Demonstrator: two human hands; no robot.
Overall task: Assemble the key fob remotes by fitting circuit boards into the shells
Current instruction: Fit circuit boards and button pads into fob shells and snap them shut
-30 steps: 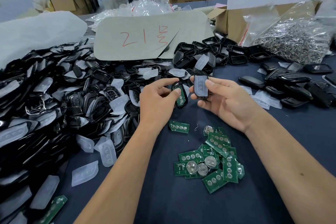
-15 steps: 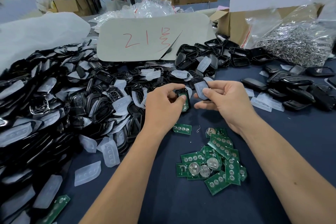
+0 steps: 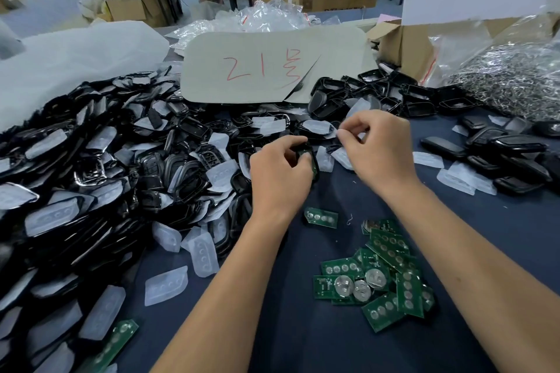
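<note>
My left hand grips a black key fob shell with a green circuit board seated in it; my fingers cover most of it. Just to its right, my right hand is at the edge of the shell heap, with thumb and fingertips pinching a small translucent rubber pad. Loose green circuit boards, some with round metal battery clips, lie heaped on the dark blue table near my right forearm. One single board lies below my left hand.
A big heap of black shells and translucent pads fills the left side. More shells lie at the right. At the back are a cardboard sign with red writing, a cardboard box and a bag of metal rings.
Both hands moved away from me to the edge of the shell heap. The shell piece my right hand held up is no longer visible; its fingertips now pinch a translucent pad.
</note>
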